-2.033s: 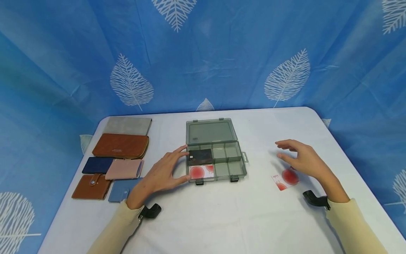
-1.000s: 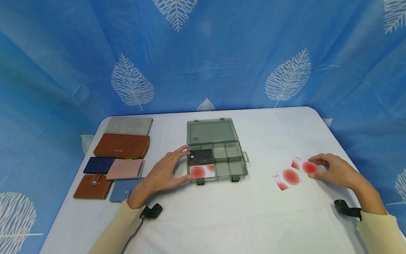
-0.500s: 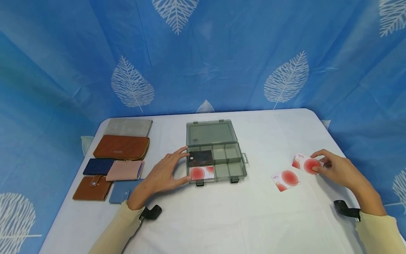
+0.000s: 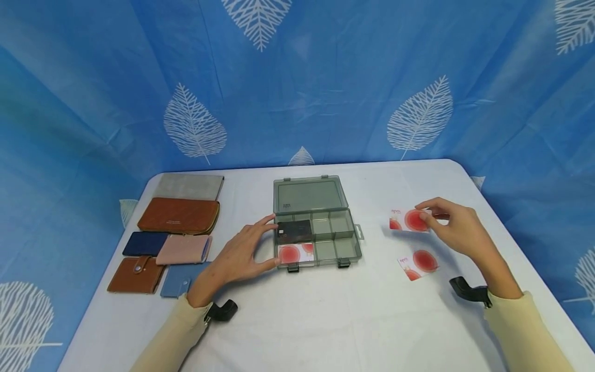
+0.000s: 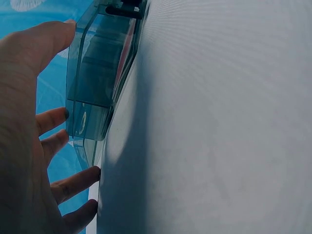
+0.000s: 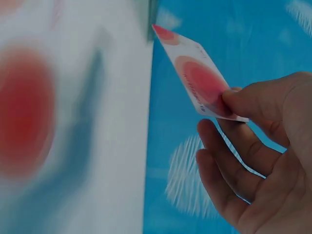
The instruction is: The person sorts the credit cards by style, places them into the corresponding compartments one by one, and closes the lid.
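Observation:
Between thumb and fingers my right hand (image 4: pixel 457 227) pinches a white card with red circles (image 4: pixel 409 220), raised above the table and tilted in the right wrist view (image 6: pixel 200 78). A second card of the same print (image 4: pixel 419 264) lies on the table below it. My left hand (image 4: pixel 239 253) rests at the left side of a grey-green clear compartment box (image 4: pixel 337 248), thumb and fingers spread, fingertips touching its wall (image 5: pixel 90 73). Its lid (image 4: pixel 310 195) is laid back. A black card (image 4: pixel 294 231) and a red-and-white card (image 4: pixel 296 252) lie in the left compartments.
At the left stand several wallets: a grey one (image 4: pixel 188 186), a brown zip wallet (image 4: pixel 178 215), a navy one (image 4: pixel 144 243), a pink one (image 4: pixel 182 249), a brown snap one (image 4: pixel 136 275) and a blue one (image 4: pixel 182 279). Blue patterned cloth (image 4: pixel 302 103) hangs behind the white table (image 4: pixel 325 320).
My right hand moved right, pinched the farther card, then lifted it and carried it left toward the box. The left hand stayed at the box.

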Demonstrator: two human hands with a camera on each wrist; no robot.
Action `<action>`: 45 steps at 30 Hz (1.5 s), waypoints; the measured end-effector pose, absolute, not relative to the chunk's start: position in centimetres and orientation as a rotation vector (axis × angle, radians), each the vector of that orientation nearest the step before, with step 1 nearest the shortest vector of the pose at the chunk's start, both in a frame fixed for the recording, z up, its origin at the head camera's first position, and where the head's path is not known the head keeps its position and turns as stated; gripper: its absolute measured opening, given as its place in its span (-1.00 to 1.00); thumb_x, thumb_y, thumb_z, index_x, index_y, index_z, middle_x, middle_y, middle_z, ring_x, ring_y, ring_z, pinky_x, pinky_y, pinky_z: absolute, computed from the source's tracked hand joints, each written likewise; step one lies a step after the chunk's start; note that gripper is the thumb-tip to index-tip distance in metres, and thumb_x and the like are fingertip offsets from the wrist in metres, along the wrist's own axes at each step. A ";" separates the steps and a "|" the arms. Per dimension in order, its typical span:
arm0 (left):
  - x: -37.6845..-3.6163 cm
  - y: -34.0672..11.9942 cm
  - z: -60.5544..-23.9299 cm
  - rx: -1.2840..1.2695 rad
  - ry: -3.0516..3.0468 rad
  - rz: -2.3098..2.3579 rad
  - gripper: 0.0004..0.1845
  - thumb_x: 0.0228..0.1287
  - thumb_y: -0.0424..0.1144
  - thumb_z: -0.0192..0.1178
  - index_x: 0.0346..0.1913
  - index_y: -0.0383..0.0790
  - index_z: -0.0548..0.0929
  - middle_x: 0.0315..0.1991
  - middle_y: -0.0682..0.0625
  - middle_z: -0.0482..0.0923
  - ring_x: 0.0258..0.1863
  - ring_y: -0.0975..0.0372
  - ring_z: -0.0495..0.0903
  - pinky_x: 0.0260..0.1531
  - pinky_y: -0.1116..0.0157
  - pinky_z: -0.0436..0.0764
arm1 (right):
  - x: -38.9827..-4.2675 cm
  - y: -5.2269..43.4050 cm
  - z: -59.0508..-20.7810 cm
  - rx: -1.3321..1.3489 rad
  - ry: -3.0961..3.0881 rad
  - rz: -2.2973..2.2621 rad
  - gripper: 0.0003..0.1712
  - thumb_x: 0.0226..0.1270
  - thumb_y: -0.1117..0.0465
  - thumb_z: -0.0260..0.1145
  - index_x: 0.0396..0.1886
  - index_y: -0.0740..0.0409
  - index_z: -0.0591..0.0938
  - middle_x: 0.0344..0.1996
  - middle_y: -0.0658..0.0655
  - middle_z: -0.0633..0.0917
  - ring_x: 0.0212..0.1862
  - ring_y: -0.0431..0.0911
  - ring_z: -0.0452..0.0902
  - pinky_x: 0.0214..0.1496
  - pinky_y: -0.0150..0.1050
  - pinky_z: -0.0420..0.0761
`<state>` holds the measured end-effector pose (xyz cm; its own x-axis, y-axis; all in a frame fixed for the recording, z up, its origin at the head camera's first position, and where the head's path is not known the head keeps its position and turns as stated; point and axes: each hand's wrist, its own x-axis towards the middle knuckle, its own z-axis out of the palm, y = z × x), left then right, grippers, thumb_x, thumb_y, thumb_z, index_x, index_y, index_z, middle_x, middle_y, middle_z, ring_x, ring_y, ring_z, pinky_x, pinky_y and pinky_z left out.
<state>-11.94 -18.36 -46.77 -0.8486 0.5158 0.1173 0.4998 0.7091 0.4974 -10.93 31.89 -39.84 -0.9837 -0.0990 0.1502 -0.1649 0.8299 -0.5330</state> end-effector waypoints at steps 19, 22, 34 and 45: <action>-12.3 -18.5 -47.0 0.871 2.877 0.817 -0.05 0.28 0.32 0.39 0.62 -0.04 0.40 0.74 0.13 0.08 0.47 -0.05 0.44 0.28 -0.24 0.54 | -11.9 17.4 -40.6 0.748 -2.780 1.042 -0.86 0.51 0.27 0.45 -0.02 0.01 0.80 -0.07 -0.01 0.83 -0.01 0.00 0.75 -0.08 0.06 0.67; -12.3 -18.4 -47.0 0.866 2.882 0.804 -0.06 0.28 0.33 0.39 0.62 -0.03 0.40 0.74 0.13 0.08 0.49 -0.05 0.43 0.32 -0.25 0.51 | -11.6 16.0 -41.4 0.784 -2.775 1.059 -0.86 0.49 0.26 0.47 -0.04 0.00 0.79 -0.09 -0.03 0.84 -0.04 -0.05 0.77 -0.09 0.00 0.69; -12.2 -18.5 -47.0 0.862 2.881 0.802 -0.05 0.28 0.33 0.39 0.62 -0.03 0.41 0.73 0.13 0.09 0.50 -0.06 0.42 0.34 -0.24 0.49 | -10.4 12.9 -44.3 0.818 -2.781 0.995 -0.87 0.43 0.22 0.54 -0.11 -0.09 0.79 -0.21 -0.12 0.82 -0.09 -0.15 0.76 -0.03 -0.02 0.67; -12.4 -18.5 -47.1 0.860 2.886 0.794 -0.04 0.28 0.35 0.38 0.63 -0.02 0.39 0.74 0.12 0.09 0.48 -0.04 0.43 0.31 -0.23 0.53 | -10.1 12.2 -45.1 0.890 -2.757 0.802 -0.80 0.50 0.14 0.50 0.05 -0.06 0.84 -0.03 -0.04 0.77 -0.08 -0.11 0.74 -0.13 -0.12 0.71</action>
